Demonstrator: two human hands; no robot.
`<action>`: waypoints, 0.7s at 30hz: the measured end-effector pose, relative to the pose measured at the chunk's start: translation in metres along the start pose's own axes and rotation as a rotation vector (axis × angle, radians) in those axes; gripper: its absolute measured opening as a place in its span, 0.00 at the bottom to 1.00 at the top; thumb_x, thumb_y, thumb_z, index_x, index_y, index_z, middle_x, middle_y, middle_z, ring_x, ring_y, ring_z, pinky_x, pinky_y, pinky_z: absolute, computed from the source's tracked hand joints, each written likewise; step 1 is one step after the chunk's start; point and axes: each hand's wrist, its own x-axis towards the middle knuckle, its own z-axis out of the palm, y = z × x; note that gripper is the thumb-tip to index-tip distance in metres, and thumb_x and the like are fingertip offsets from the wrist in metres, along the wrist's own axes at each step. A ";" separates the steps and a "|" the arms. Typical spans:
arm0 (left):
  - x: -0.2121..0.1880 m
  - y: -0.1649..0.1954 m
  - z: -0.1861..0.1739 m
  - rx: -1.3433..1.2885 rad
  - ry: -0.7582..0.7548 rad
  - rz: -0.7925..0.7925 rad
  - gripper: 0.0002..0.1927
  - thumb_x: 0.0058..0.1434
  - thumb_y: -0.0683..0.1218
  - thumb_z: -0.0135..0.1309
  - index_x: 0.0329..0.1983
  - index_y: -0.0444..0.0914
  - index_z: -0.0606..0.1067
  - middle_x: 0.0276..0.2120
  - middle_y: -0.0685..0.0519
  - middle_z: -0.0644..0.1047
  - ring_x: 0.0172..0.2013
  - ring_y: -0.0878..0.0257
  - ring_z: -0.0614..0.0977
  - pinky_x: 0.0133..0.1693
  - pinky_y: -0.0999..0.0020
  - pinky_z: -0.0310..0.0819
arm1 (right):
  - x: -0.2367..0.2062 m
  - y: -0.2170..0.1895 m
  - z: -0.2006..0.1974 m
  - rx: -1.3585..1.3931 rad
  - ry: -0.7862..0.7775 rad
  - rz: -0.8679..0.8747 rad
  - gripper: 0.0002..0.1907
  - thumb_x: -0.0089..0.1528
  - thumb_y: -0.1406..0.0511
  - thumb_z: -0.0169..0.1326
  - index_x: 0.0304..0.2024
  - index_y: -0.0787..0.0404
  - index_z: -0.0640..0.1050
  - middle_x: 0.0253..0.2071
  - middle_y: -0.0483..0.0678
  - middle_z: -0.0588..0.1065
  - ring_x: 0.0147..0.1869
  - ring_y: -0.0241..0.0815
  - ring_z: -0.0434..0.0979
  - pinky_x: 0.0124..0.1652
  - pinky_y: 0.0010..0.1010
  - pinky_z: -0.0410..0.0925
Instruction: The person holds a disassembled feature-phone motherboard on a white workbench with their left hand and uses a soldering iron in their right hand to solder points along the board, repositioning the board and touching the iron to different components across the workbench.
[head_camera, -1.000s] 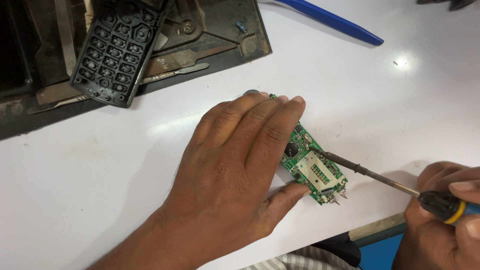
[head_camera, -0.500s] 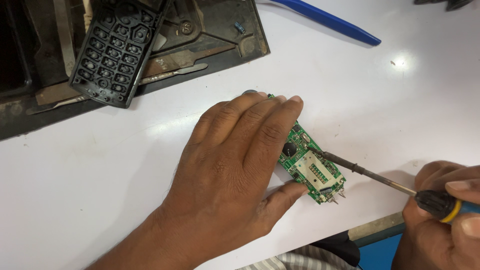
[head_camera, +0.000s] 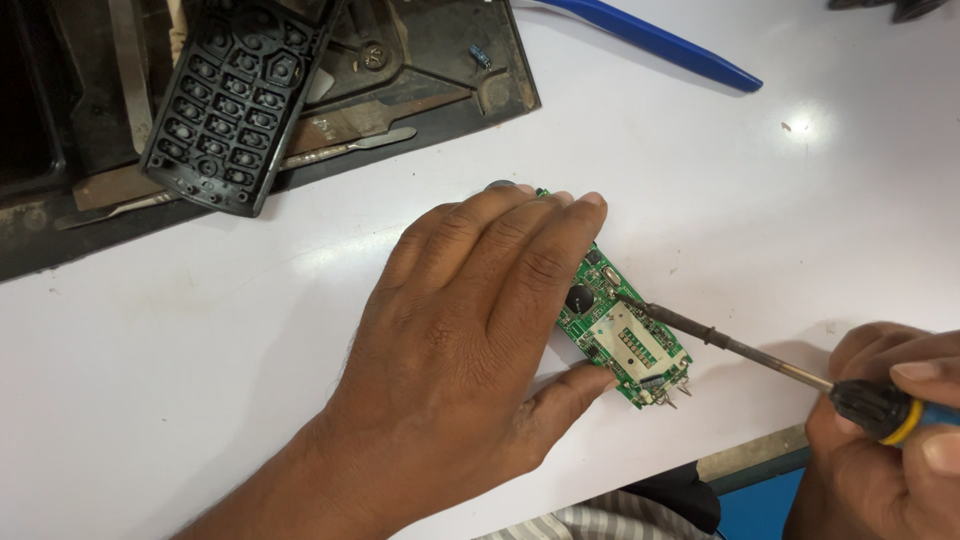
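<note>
Little has moved: left hand (head_camera: 470, 340) fingers lie flat pinning the green circuit board (head_camera: 622, 335), right hand (head_camera: 885, 440) fingers grip the screwdriver (head_camera: 760, 360).

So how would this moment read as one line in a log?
left hand: flat on green circuit board, pinning it to white table | right hand: gripping soldering iron, tip on board

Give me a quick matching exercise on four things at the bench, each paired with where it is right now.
Things:
1. green circuit board
2. screwdriver
3. black rubber keypad
4. blue tool handle

Places:
A. lying on the dark tray at top left
B. pinned flat under the left hand
C. lying on the white table at the top
D. gripped in the right hand, tip on the board

Pairs: 1-B, 2-D, 3-A, 4-C
</note>
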 end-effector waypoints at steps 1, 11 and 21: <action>0.000 0.000 0.000 0.001 0.001 0.000 0.49 0.51 0.55 0.70 0.69 0.30 0.60 0.60 0.38 0.70 0.63 0.42 0.69 0.62 0.45 0.62 | 0.001 0.000 0.000 0.004 -0.003 0.001 0.13 0.70 0.67 0.38 0.56 0.58 0.68 0.35 0.46 0.72 0.24 0.33 0.71 0.27 0.30 0.68; 0.000 0.000 0.000 0.006 -0.006 0.001 0.49 0.52 0.55 0.70 0.69 0.30 0.60 0.60 0.37 0.70 0.64 0.42 0.69 0.63 0.44 0.62 | -0.005 -0.012 0.006 -0.012 0.063 0.104 0.11 0.72 0.66 0.38 0.55 0.60 0.67 0.32 0.47 0.71 0.24 0.35 0.69 0.27 0.30 0.66; 0.000 0.001 0.000 0.010 -0.007 -0.002 0.48 0.52 0.55 0.70 0.69 0.30 0.60 0.61 0.37 0.70 0.64 0.42 0.69 0.63 0.44 0.61 | -0.004 -0.016 0.010 0.001 0.097 0.118 0.13 0.73 0.64 0.36 0.55 0.61 0.68 0.29 0.47 0.70 0.24 0.35 0.68 0.28 0.31 0.65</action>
